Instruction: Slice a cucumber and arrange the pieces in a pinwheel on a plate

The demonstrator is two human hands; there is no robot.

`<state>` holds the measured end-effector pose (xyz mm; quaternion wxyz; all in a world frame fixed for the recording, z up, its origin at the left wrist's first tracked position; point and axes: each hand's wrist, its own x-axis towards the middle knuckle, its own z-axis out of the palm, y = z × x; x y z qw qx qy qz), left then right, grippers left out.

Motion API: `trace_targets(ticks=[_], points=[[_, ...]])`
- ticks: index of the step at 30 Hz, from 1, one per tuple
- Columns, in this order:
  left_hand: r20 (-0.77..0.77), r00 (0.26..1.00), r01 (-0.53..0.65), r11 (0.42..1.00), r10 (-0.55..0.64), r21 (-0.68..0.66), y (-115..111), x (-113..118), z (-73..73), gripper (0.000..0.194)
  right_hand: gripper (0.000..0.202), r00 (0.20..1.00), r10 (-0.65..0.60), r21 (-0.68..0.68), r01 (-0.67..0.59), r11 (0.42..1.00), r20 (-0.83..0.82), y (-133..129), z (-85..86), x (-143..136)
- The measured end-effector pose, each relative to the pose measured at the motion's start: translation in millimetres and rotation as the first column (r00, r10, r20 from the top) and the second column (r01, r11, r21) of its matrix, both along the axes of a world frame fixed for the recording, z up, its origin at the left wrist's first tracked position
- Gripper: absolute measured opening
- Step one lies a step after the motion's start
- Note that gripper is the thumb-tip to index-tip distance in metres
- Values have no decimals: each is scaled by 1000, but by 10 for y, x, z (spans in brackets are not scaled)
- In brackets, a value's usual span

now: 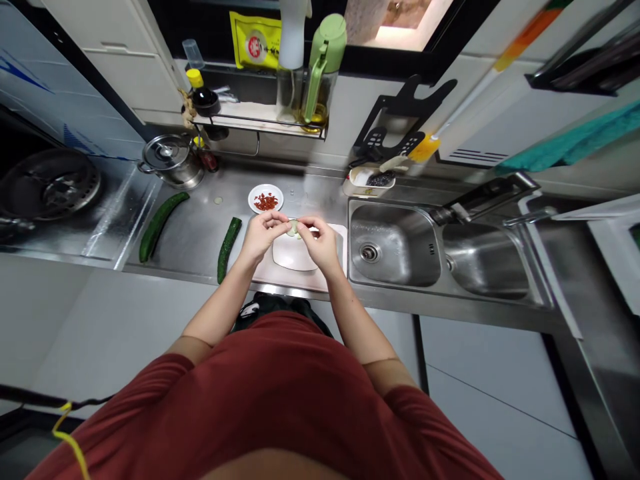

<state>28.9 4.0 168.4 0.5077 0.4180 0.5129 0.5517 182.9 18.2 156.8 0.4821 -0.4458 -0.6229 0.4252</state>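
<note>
Pale green cucumber slices (293, 229) are pinched between the fingertips of both my hands, and how many there are cannot be made out. My left hand (262, 235) grips them from one side, thumb and fingers together. From the other side my right hand (320, 244) closes its thumb and fingers on them. Just below the hands, a white plate (295, 259) with rounded corners rests on a light cutting board (320, 281). To the left of my left hand lies a dark green cucumber piece (229, 250). Beyond the hands stands a small white dish (253, 199) of chopped red pieces.
A whole cucumber (161, 225) lies further left, near a lidded steel pot (173, 160). On the right is a double steel sink (395, 250) with a faucet (467, 208). Bottles (323, 73) stand on a wall shelf (250, 115). A dark pan (50, 183) sits far left.
</note>
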Motion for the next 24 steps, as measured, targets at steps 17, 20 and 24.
trace_targets(ticks=[17,20,24], points=[[189,958,260,935,-217,-242,34,8,-93,48,25,989,-39,-132,21,991,-142,50,48,45],[406,853,465,829,-327,-309,4,17,-64,52,26,989,-35,-141,15,990,-141,38,52,51],[597,743,558,772,-301,-305,6,31,3,41,26,990,-5,-152,-17,988,-140,-6,95,52]])
